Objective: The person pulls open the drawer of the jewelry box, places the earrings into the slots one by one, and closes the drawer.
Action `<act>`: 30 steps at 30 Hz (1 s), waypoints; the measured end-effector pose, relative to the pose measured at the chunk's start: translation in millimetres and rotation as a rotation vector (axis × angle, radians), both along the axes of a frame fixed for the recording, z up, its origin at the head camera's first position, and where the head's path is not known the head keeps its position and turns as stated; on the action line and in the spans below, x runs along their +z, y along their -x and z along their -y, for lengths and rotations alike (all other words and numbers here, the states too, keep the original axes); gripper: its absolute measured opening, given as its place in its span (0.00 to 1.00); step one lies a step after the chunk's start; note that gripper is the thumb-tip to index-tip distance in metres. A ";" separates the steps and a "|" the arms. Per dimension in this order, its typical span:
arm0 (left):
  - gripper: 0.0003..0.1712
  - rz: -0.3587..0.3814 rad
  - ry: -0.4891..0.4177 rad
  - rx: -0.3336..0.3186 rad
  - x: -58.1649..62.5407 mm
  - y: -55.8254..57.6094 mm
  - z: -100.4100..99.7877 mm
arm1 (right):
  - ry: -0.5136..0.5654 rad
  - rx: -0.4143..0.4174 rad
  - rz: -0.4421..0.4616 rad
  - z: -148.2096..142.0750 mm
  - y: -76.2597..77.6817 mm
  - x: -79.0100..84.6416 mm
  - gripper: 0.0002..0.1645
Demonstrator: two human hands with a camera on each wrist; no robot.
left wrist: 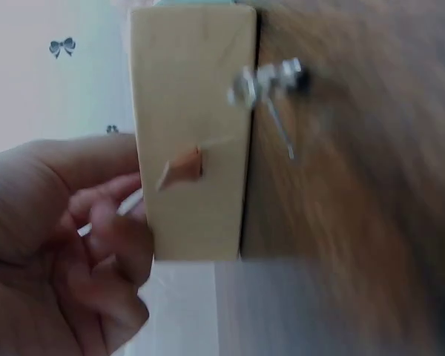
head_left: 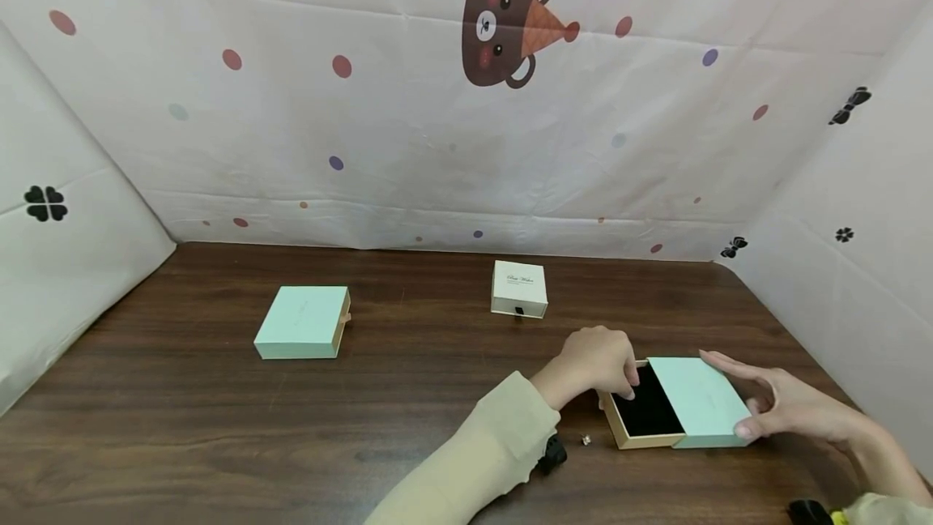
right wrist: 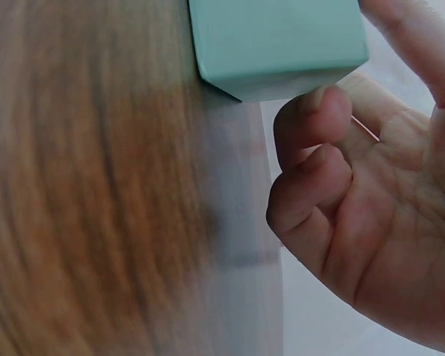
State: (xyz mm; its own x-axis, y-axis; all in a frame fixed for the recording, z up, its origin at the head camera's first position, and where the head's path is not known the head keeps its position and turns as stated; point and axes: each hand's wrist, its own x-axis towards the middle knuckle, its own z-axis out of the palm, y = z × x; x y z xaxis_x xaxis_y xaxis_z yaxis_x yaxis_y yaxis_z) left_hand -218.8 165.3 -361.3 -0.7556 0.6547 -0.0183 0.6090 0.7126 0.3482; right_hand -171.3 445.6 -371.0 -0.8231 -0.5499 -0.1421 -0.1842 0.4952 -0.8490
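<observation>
A mint-green drawer box [head_left: 700, 399] lies at the right, its cream drawer [head_left: 648, 441] pulled partly out to the left and lined in black. My right hand [head_left: 802, 403] grips the green sleeve's right end, with the thumb at the near corner and a finger at the far one. Over the drawer's far left part is my left hand [head_left: 598, 359], fingers bent down toward the black lining. Whether they pinch anything is hidden. A small sparkling stud earring [head_left: 586, 440] lies on the table beside the drawer; its thin post shows in the left wrist view.
A second mint-green box [head_left: 302, 318], closed, sits at the left of the brown wooden table [head_left: 219, 428]. Farther back in the middle stands a small white box [head_left: 519, 286] with a black tab. White printed sheets [head_left: 401, 120] enclose the back and sides.
</observation>
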 end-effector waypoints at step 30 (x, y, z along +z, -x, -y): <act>0.07 0.661 -0.363 -0.207 -3.4 -7.8 54.7 | -0.011 0.008 -0.031 -0.6 0.3 -0.6 0.51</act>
State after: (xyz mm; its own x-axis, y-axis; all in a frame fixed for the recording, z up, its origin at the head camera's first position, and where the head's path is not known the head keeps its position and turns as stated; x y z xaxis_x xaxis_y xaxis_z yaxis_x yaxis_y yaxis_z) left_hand -211.1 110.6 -364.7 -0.5240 0.8325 -0.1798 0.3022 0.3790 0.8747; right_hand -171.6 446.2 -371.6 -0.8228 -0.5549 -0.1228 -0.2143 0.5030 -0.8373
